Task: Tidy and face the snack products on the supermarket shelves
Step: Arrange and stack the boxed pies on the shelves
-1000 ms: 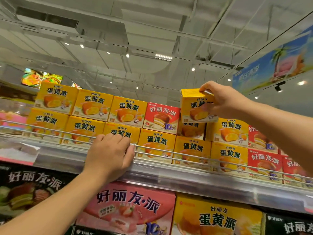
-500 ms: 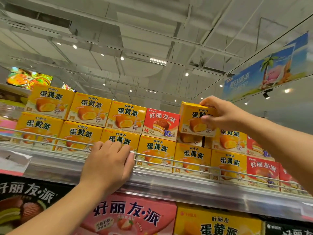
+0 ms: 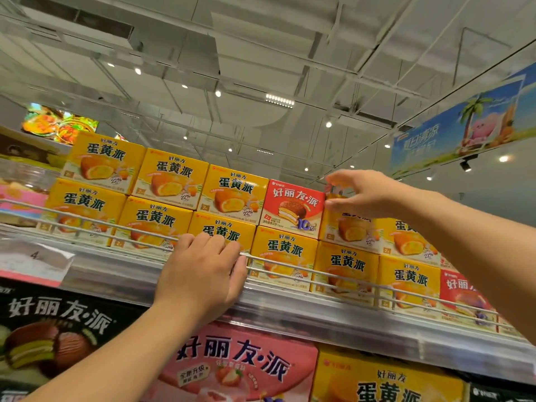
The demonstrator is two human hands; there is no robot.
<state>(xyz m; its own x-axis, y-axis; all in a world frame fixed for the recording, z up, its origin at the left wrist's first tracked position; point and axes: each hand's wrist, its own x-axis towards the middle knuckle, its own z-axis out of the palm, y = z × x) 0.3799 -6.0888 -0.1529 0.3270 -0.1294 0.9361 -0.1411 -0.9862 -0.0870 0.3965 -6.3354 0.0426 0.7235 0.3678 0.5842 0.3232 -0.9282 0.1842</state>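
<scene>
Cardboard, glossy print: yellow rectangular egg-yolk pie carton [image 3: 346, 224] sits top tier, just right of red choc-pie carton [image 3: 293, 207], above the shelf's wire rail [image 3: 333, 275]. My right hand [image 3: 367, 192] is at its upper left corner, thumb and fingers spread wide around the corner, no firm pinch seen. Left hand [image 3: 200, 274] has fingers curled over the rail, bracing. Judgement: carton light, stiff but crushable at corners, slick finish; best held by top and side edges, approx. mid-width, not by the front face.
</scene>
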